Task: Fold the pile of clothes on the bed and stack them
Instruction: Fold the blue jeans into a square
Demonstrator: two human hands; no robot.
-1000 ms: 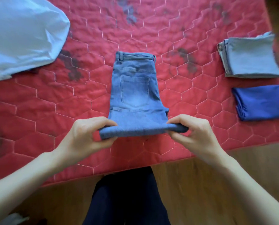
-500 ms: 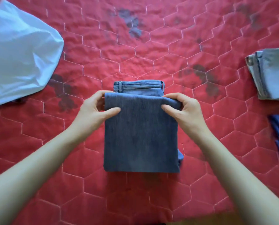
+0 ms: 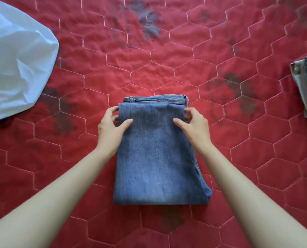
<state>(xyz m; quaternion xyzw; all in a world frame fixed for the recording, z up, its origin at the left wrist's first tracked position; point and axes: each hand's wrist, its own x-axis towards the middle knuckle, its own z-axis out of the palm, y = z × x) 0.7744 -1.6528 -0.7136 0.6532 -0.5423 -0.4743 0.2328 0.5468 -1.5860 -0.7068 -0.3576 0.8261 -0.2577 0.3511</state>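
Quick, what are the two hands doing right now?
Left hand: pinching the jeans' top left corner, thumb on top.
Right hand: pinching the jeans' top right corner, thumb on top.

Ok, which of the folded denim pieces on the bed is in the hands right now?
The darker blue jeans at the centre: the left hand and right hand pinch their top fold. The paler folded denim lies untouched at the right edge.
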